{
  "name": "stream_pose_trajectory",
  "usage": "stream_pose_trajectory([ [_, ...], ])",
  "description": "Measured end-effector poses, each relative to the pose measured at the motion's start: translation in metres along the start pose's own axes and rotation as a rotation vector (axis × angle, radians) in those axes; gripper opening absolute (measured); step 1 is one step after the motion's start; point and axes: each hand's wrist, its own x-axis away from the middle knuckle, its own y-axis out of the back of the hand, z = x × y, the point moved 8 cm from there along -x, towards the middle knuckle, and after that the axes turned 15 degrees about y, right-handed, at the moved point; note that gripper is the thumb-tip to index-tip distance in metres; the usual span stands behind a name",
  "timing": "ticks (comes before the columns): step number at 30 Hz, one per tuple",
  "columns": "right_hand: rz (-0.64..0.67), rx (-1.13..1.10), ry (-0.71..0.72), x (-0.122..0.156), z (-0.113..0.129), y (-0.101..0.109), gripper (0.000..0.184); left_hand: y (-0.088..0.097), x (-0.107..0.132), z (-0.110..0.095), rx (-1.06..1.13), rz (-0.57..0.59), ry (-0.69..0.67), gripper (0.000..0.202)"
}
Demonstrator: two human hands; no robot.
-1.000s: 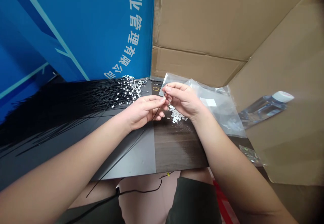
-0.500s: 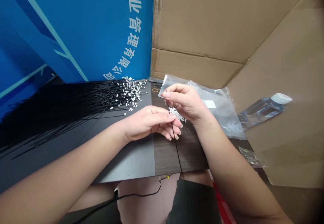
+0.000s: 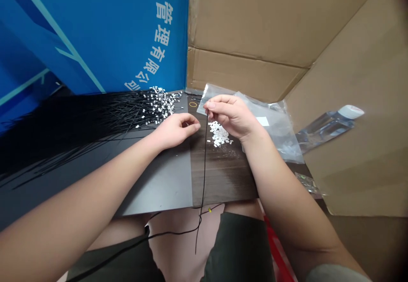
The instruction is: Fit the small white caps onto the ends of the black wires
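My right hand (image 3: 230, 114) is closed in a pinch on the upper end of a thin black wire (image 3: 204, 167). The wire hangs down past the table's front edge to between the knees. To its left, my left hand (image 3: 178, 129) hovers over the table with thumb and forefinger together. Whatever sits between those fingertips, if anything, is too small to make out. Below my right hand lies a heap of small white connector pieces (image 3: 219, 134). Beyond my left hand is a large bundle of black wires (image 3: 79, 116) with white ends (image 3: 159, 103).
Clear plastic bags (image 3: 277, 124) lie behind my right hand. A water bottle (image 3: 328, 126) leans by the cardboard wall (image 3: 248, 14) on the right. A small packet (image 3: 307, 183) is near the right edge. A black cable (image 3: 159, 234) with a yellow piece (image 3: 209, 209) crosses below the table.
My left hand has let go of the black wire and moved left and away from me. My right hand still holds the wire, which now hangs straight. The white heap shows more fully.
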Motion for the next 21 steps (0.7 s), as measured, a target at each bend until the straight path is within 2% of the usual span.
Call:
stream_pose_trajectory([
  [3,0.021,0.006,-0.004,0.001,0.003,-0.002,0.033,-0.014,-0.002,0.001,-0.141,0.014,-0.069,0.020],
  [7,0.044,0.049,0.009,0.001,0.003,-0.005,0.036,-0.038,0.005,-0.013,-0.275,0.065,-0.236,0.015],
  [10,0.041,0.065,0.030,0.001,0.003,-0.007,0.037,-0.051,0.008,-0.019,-0.344,0.089,-0.308,0.016],
  [14,0.021,0.112,0.012,0.002,0.002,-0.006,0.042,-0.058,0.005,-0.018,-0.423,0.063,-0.329,0.017],
  [18,0.026,0.106,0.019,0.002,0.006,-0.007,0.038,-0.065,0.002,-0.015,-0.508,0.054,-0.315,0.015],
  [21,0.023,0.098,0.023,0.002,0.005,-0.007,0.035,-0.065,0.002,-0.014,-0.494,0.040,-0.279,0.013],
])
